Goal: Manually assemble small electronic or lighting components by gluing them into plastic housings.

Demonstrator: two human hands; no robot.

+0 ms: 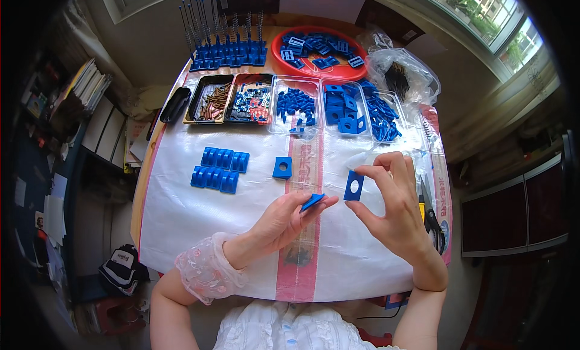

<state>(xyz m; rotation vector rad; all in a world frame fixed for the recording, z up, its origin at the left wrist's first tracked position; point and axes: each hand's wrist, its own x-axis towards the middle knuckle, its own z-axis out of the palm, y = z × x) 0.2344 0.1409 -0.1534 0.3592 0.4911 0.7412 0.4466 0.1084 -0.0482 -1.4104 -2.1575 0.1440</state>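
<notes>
My right hand (396,208) pinches a flat blue plastic plate with a round hole (356,176) by its top and bottom edges, between thumb and fingertips. The plate is upright, over the right half of the white sheet. Left of it, my left hand (281,220) is closed on a small blue plastic piece (311,201), held under the thumb and seen nearly edge-on. Its full shape is hidden. Just beyond that hand, another blue plate with a hole (280,175) lies on the sheet. To its left, blue ribbed parts (225,159) stand in two short rows.
Along the back stand trays of brown screws (214,101), small metal nuts (251,99), blue pegs (295,102) and blue holed plates (341,102). Behind them are a red basin (279,63) and blue bases with springs (226,55). Black-handled scissors (433,223) lie at right.
</notes>
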